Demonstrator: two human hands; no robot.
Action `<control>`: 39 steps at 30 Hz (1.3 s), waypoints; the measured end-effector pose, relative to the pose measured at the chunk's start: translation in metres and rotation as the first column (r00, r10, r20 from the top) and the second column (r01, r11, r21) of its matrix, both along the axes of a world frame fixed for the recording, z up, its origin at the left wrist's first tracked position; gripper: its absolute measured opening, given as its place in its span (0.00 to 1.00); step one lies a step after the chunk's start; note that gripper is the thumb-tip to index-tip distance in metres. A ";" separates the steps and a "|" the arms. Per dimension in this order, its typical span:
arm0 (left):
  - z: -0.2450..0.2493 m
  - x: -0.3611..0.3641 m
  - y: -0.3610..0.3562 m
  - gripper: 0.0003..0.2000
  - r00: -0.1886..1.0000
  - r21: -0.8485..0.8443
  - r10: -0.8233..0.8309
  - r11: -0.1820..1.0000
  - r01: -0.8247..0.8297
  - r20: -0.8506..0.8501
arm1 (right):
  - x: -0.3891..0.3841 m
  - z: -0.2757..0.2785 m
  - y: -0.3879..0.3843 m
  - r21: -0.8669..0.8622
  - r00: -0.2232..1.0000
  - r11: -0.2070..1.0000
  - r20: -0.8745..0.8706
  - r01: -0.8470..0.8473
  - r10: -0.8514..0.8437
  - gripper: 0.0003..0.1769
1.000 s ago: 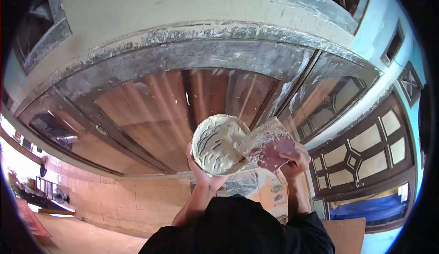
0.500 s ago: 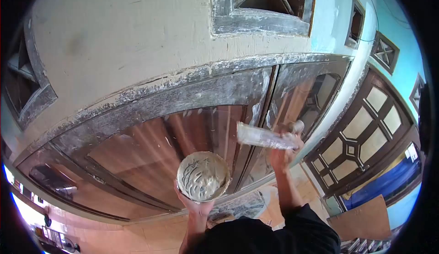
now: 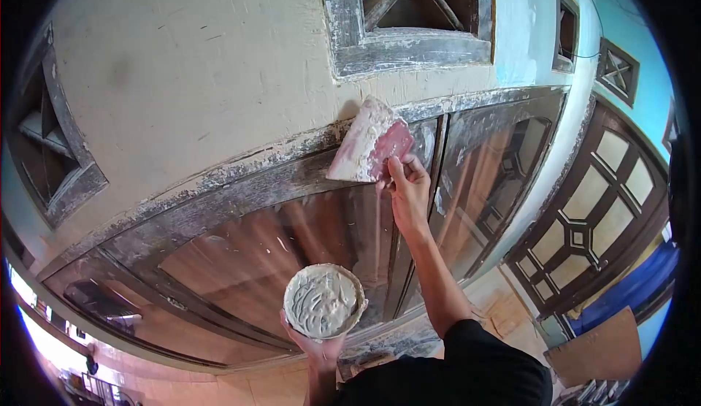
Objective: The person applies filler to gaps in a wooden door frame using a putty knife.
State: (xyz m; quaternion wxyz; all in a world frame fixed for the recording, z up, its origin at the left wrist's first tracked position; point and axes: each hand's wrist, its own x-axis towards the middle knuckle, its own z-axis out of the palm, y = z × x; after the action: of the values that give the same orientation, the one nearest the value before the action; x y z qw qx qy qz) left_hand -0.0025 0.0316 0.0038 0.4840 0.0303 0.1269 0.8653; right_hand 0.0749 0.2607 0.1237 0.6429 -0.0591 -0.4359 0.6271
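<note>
My right hand (image 3: 407, 185) grips a wide putty knife (image 3: 374, 145) by its lower right corner. Its reddish face is smeared with pale putty, and its upper edge overlaps the wall just above the wooden frame (image 3: 241, 174). Lower down, my left hand (image 3: 315, 339) supports a round bowl (image 3: 363, 305) from beneath. Inside the bowl lies grey-white putty (image 3: 321, 302) with ridges and grooves in its surface. The bowl is held in front of the glass panes.
Above the frame rises a beige plastered wall (image 3: 197, 70). A scraped vent opening (image 3: 412, 54) sits over it, with another (image 3: 55, 136) on the left. To the right stand a panelled door (image 3: 577, 209), a blue cloth (image 3: 621, 289) and a brown board (image 3: 599, 351).
My right hand has risen and moved left, bringing the putty knife from beside the glass up to the wall above the frame. The bowl sits slightly lower in view.
</note>
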 end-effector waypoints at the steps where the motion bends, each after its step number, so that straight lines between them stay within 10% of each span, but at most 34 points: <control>1: 0.000 -0.001 -0.001 0.32 0.999 -0.007 0.020 1.000 -0.020 0.031 | -0.002 0.001 0.003 0.021 1.000 1.000 0.001 0.016 -0.016 0.05; 39: 0.013 -0.003 -0.011 0.30 1.000 0.011 0.023 1.000 -0.023 0.021 | -0.014 0.014 -0.016 0.039 0.995 0.995 0.001 0.097 -0.097 0.07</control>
State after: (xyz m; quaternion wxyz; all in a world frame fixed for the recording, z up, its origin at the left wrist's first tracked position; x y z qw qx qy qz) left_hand -0.0060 0.0205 0.0169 0.4751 0.0226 0.1174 0.8718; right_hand 0.0614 0.2451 0.1375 0.6729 -0.0688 -0.4456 0.5865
